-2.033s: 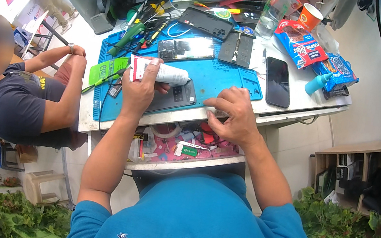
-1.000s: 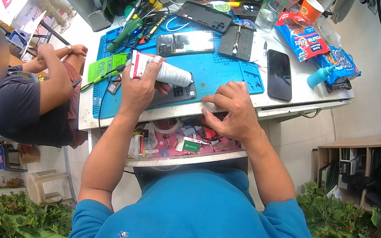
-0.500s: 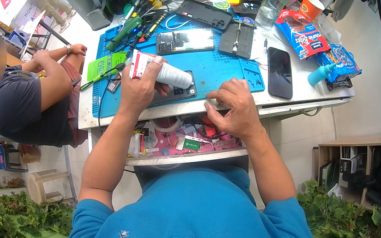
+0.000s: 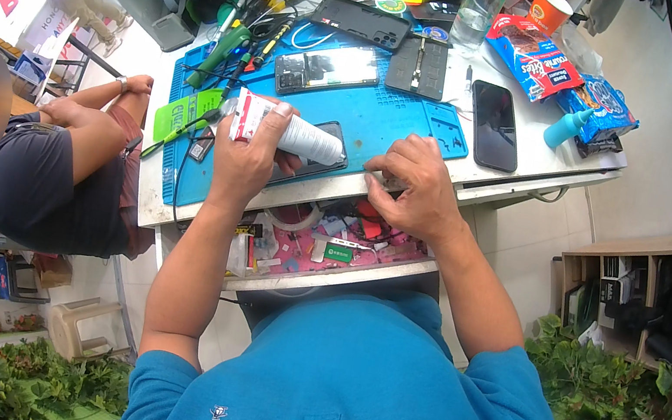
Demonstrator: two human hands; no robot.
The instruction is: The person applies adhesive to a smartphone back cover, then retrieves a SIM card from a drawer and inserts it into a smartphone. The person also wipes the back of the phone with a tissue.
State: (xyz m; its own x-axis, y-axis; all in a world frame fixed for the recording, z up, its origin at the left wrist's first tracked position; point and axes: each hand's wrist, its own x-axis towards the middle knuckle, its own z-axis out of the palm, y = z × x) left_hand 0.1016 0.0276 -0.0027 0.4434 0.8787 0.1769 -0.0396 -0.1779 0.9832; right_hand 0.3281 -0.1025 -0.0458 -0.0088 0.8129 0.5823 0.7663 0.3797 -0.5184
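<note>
My left hand (image 4: 254, 144) is wrapped around a white tube (image 4: 312, 139) with a red-and-white flat end, held tilted over the blue mat (image 4: 402, 128). Under it lies a dark phone part (image 4: 329, 159), mostly covered by the tube and hand. To the right, my right hand (image 4: 415, 183) hovers at the table's front edge, thumb and forefinger brought together; whatever they may hold is too small to make out. Behind the tube, an opened phone (image 4: 327, 71) shows its silver inside. A black back cover (image 4: 361, 22) and a dark plate-like holder (image 4: 417, 66) lie beyond.
A black phone (image 4: 494, 125), a teal dropper bottle (image 4: 567, 128), snack bags (image 4: 535, 61) and an orange cup (image 4: 549, 11) fill the right side. Screwdrivers (image 4: 224, 56) lie at the left. The open drawer (image 4: 330, 244) holds small parts. A person (image 4: 66, 167) sits at left.
The tube has shifted slightly right and down, its far end tipping lower. My right hand has moved slightly, its fingers still drawn together.
</note>
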